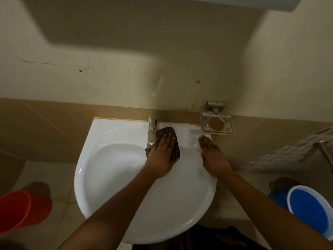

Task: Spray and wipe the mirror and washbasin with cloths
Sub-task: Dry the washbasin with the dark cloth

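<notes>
Washbasin wipe, rear ledge beside the tap.

Orange plastic bucket (14, 210) on floor; white ceramic washbasin (100, 177); left hand (160, 156), fingers flat, pressing brown checked cloth (175, 150) against the ledge just beside the chrome tap (152, 134), probably scrubbing its base; right hand (213, 159) flat, ungripping, bracing the right rim; steel soap dish (217, 124) crowds that corner; blue bucket (310, 212).

Washbasin (111, 177): white, rounded, wall-mounted. Cloth (175, 150): dark checked, spread flat on the basin's rear ledge, just right of the tap.
</notes>
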